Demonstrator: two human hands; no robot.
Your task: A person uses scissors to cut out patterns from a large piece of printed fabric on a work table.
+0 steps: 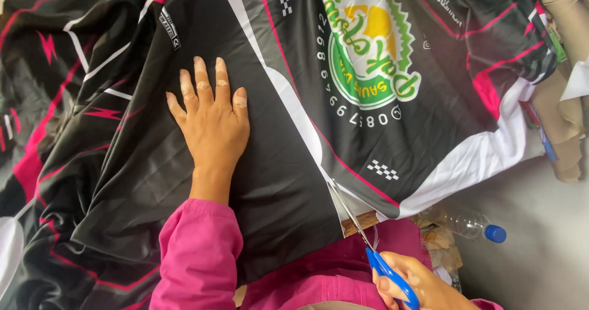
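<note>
blue-handled scissors sit nearest, gripped in the right hand with its fingers clamped through and around the handles at the lower edge of view; the blades run up to the cut edge of the black printed fabric, seemingly slightly parted where they meet the cloth; the left hand, in a pink sleeve, lies flat on the fabric with fingers straight and close together, pressing it smooth, which looks meant to steady it; beside the scissors lies a clear plastic bottle with a blue cap; farther off, a round green and yellow emblem on the cloth
</note>
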